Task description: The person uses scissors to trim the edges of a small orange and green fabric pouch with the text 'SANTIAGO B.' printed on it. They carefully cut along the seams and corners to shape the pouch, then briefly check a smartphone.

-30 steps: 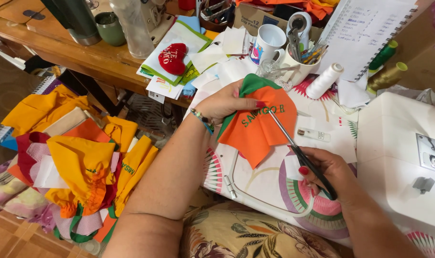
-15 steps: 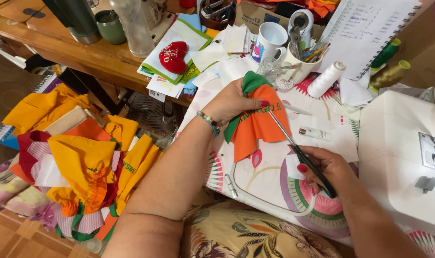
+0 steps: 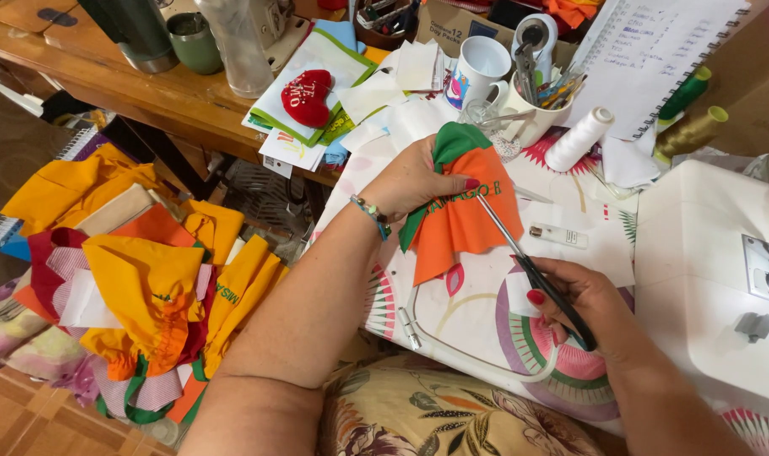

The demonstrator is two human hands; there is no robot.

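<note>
Head view shows us the orange and green cloth piece point(image 3: 460, 219), lifted a little above the counter point(image 3: 570, 211) with its patterned cover. We see our left hand point(image 3: 414, 181) closed around the upper green part of it, the fingers bunching the fabric so the orange part hangs down like a fan. Our right hand point(image 3: 591, 308) is closed around the black handles of the scissors point(image 3: 532, 270), and the thin blades point up to the lettering on the cloth; the tips touch the fabric or are just beside it, we cannot tell which.

Just beside the cloth lies a small white lighter point(image 3: 558, 236). Behind it stand a white thread spool point(image 3: 579, 139), a white mug point(image 3: 479, 69) and a cup full of tools point(image 3: 541, 93). At the right is the white sewing machine point(image 3: 714, 279). Farther left, a red heart-shaped cushion point(image 3: 307, 97) rests on folded cloths, and a pile of yellow and orange fabrics point(image 3: 140, 270) lies on the floor.
</note>
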